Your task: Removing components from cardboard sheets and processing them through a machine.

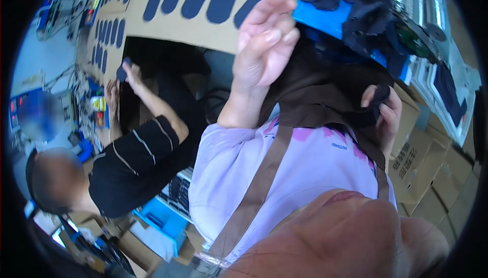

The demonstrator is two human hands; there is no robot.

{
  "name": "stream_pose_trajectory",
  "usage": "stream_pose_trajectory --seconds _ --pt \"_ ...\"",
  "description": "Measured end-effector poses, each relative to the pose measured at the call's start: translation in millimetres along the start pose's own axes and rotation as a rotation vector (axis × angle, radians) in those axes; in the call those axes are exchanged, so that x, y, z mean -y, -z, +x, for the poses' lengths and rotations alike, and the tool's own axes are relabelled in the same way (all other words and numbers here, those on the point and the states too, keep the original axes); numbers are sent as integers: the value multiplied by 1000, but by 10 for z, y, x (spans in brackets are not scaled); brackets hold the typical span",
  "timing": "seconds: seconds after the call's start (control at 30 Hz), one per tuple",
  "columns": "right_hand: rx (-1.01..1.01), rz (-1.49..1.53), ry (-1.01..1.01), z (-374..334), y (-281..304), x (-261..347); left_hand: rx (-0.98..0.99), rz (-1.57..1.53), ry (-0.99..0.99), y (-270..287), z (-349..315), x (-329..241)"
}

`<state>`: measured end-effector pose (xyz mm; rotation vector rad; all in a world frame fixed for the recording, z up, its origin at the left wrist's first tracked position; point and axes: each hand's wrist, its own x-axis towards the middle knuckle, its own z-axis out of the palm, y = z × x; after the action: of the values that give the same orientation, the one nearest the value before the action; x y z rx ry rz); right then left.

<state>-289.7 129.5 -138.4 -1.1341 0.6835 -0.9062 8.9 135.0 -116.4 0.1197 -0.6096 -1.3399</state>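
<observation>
My left hand [267, 44] is raised near the edge of a tan board [203, 35], palm showing. Its fingers are bent and the thumb lies against them, with nothing visible between them. Rows of dark navy oval pieces [223, 1] lie on the board beyond and left of this hand. At the right, my right hand [390, 113] is closed around a dark cloth piece [380, 96] beside my brown apron [315, 95]. The hand partly hides the cloth.
A co-worker in a black shirt [137, 161] at the left holds a small dark piece [122, 69] over the board. Dark fabric scraps [368, 24] lie around a blue bin [323, 16] at the far right. Cardboard boxes [419, 161] stand right; a blue crate [165, 222] stands lower left.
</observation>
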Motion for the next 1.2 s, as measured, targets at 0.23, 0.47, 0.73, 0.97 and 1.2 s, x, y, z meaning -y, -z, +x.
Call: stream_pose_trajectory --seconds 0.23,0.47,0.73,0.97,1.2 --pt "56 -13 28 44 55 -52 134 -123 2 127 27 103" --pt "92 11 26 98 91 -99 79 -24 -13 67 8 54" --pt "101 13 46 86 116 -107 208 54 70 -77 37 -38" --pt "98 26 45 65 90 -115 244 -91 -11 5 -21 -8" --pt "86 23 78 107 28 -143 198 -118 62 46 -33 -81"
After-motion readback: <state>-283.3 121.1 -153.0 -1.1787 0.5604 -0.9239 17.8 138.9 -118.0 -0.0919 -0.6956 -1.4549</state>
